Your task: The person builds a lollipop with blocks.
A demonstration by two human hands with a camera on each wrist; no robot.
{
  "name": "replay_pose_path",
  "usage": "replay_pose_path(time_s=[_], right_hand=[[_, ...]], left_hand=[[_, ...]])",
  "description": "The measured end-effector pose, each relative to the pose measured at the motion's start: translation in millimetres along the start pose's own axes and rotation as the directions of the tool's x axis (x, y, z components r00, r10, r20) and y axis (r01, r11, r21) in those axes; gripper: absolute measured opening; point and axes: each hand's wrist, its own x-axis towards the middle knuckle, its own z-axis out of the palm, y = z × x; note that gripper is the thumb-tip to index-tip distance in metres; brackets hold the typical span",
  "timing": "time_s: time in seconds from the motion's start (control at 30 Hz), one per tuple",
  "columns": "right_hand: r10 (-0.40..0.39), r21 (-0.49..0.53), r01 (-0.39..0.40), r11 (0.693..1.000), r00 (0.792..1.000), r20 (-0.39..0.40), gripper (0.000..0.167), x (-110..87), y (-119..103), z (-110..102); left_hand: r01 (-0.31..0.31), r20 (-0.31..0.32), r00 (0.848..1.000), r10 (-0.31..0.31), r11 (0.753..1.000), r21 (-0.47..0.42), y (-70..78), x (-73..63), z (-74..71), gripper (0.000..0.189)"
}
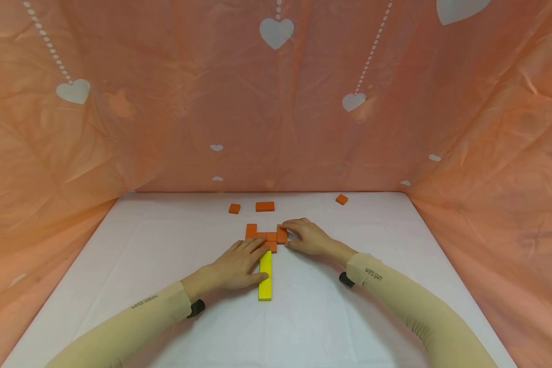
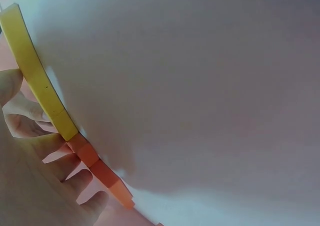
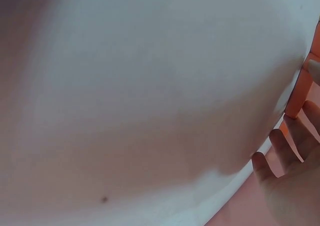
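Observation:
Several flat orange blocks (image 1: 261,235) lie joined in the middle of the white table, above a long yellow strip (image 1: 265,292) pointing toward me. In the left wrist view a thin seam crosses the yellow strip (image 2: 37,78). My left hand (image 1: 236,266) rests with extended fingers on the lower orange blocks, its thumb touching the yellow strip. My right hand (image 1: 310,239) pinches the upright orange block (image 1: 282,235) at the group's right side, thumb at the near end and a finger at the far end. Another upright orange block (image 1: 251,231) stands opposite at the left. Fingers hide part of the group.
Behind the group lie a small orange block (image 1: 234,208), a longer orange block (image 1: 265,206) and another small orange block (image 1: 342,199) farther right. A pink curtain (image 1: 276,112) with white hearts encloses the table (image 1: 119,245) at the back and sides.

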Motion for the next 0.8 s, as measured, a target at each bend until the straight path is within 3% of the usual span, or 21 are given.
replay_pose_path(time_s=[0.6, 0.7, 0.8], right_hand=[[0.017, 0.031, -0.017, 0.999, 1.0, -0.004, 0.06, -1.5, 3, -2], [0.049, 0.088, -0.043, 0.995, 0.997, -0.059, 0.062, -5.0, 9, -12], [0.077, 0.138, -0.054, 0.989, 0.983, -0.169, 0.06, -8.5, 24, -29]], left_hand=[[-0.006, 0.0, 1.0, 0.006, 1.0, 0.003, -1.1, 2.1, -1.4, 0.079], [-0.013, 0.002, 1.0, 0.013, 1.0, 0.003, -0.8, 2.5, -2.4, 0.08], [-0.023, -0.002, 1.0, 0.023, 1.0, 0.0, -1.0, 3.1, -3.2, 0.08]])
